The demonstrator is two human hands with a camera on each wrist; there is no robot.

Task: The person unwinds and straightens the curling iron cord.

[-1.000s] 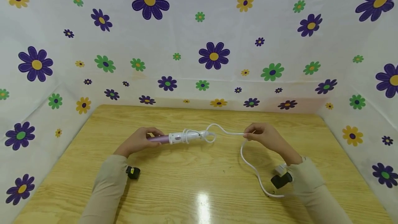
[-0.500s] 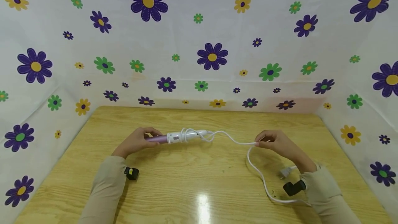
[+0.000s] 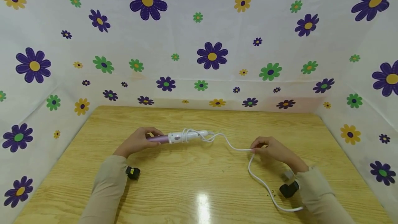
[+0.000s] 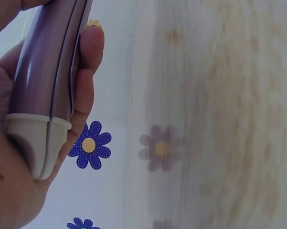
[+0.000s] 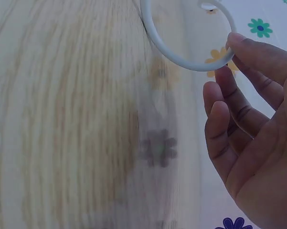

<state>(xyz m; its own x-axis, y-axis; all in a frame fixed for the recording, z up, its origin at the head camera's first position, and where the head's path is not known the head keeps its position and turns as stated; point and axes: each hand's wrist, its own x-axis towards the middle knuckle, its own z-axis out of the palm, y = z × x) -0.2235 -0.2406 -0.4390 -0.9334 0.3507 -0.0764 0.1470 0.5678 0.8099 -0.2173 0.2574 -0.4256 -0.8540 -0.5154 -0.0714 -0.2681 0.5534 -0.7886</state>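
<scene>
My left hand point(image 3: 140, 141) grips a curling iron point(image 3: 186, 136) by its purple barrel, just above the wooden table. In the left wrist view, the barrel point(image 4: 45, 62) is split lengthwise and ends in a pale tip, with the fingers curled round it. The iron's white handle points right, with a few loose loops of its white cord point(image 3: 230, 143) round it. My right hand point(image 3: 275, 149) pinches that cord between thumb and fingertips. In the right wrist view, the cord point(image 5: 181, 63) bends in an arc from the pinch, while the other fingers are loosely bent.
The wooden table point(image 3: 192, 182) lies under both hands. A blurred plug point(image 3: 287, 175) is partly visible beside the right wrist, near the black wrist camera point(image 3: 289, 189). White flower-printed cloth point(image 3: 174, 34) encloses the back and sides.
My right hand has moved nearer the front edge, first rightward, then slightly back left, keeping its pinch on the cord. The loops by the handle have shrunk. My left hand stays almost still.
</scene>
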